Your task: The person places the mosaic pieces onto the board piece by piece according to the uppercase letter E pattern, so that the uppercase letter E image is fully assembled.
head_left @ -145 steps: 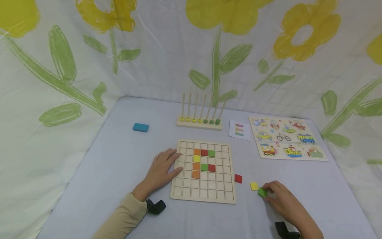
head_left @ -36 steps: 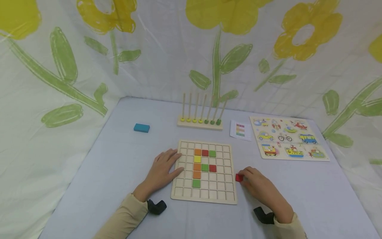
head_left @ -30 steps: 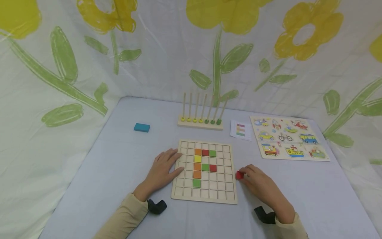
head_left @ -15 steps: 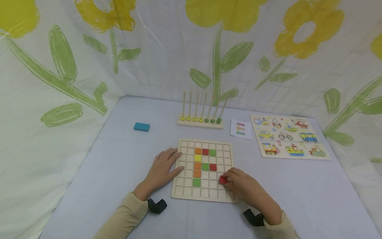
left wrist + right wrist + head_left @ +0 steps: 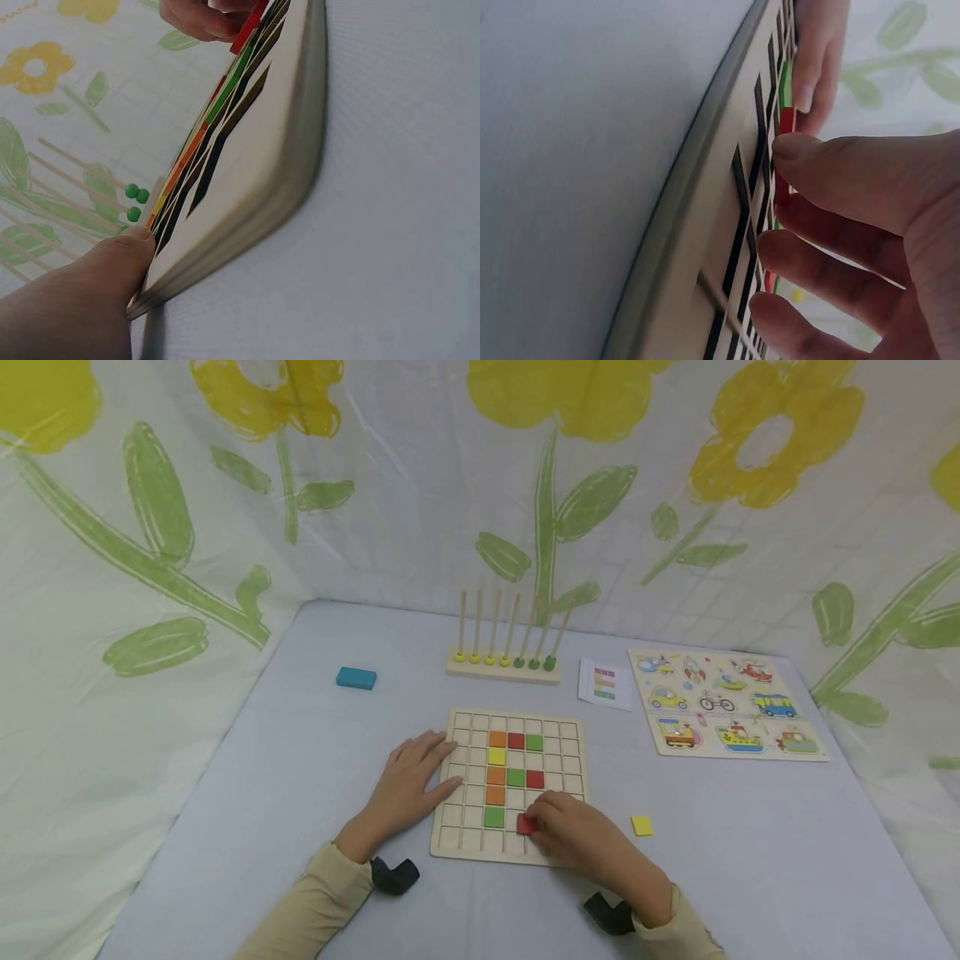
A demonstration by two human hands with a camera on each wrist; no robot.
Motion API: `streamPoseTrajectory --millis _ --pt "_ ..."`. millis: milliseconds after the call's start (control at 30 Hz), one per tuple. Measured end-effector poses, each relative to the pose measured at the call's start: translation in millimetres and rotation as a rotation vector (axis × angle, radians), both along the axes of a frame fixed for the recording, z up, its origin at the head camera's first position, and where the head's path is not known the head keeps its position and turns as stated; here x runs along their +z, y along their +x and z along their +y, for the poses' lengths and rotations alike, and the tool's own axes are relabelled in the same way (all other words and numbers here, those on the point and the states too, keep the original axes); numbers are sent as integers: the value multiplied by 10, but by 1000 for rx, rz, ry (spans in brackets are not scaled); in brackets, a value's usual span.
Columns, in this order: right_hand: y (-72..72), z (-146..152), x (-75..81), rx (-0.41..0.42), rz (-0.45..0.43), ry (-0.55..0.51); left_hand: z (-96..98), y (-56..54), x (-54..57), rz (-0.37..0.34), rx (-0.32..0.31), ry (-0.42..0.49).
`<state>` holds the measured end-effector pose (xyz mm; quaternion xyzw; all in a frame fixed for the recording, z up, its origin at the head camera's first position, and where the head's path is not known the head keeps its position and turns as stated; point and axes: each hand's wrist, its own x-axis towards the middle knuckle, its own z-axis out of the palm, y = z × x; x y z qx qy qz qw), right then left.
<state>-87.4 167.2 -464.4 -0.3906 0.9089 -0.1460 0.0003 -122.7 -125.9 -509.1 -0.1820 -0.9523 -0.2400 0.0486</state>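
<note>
Between the thumb and fingers of my right hand [image 5: 581, 835] is a red square tile [image 5: 527, 824], pinched over the lower part of the wooden grid board [image 5: 452, 837]. In the right wrist view the red tile [image 5: 784, 124] stands close over the grid, by a green tile [image 5: 785, 82]. Orange, red, green and yellow tiles fill several cells, with a green tile [image 5: 494, 817] lowest in their left column. My left hand [image 5: 405, 785] rests with extended fingers on the board's left edge; its thumb [image 5: 112, 262] lies at the edge in the left wrist view.
A yellow tile [image 5: 641, 825] lies on the table right of the board. Behind are a teal block [image 5: 356, 678], a peg stand with beads [image 5: 502, 672], a pattern card [image 5: 604, 684] and a vehicle picture puzzle [image 5: 727, 703].
The green tile my right hand held earlier now sits in the grid. That hand has since lifted the red tile and carried it left over the board, uncovering the yellow tile. My left hand stayed.
</note>
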Motion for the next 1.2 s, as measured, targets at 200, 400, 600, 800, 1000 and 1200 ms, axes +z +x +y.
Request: streamPoseTrajectory --millis 200,400,600,800,1000,1200 --pt "-19 -79 -6 25 31 -30 1 5 4 -4 0 -3" --pt "-37 -93 -27 40 28 -59 4 8 7 -3 0 -10" --pt "-65 -124 -56 79 58 -111 1 3 -3 -3 2 -2" --pt "-73 -147 -44 73 51 -104 -2 -2 -20 -10 3 3" --pt "-71 -153 -36 63 29 -82 -2 -3 -25 -7 1 4" --pt "-73 -155 -39 57 15 -76 0 -2 -23 -7 1 8"
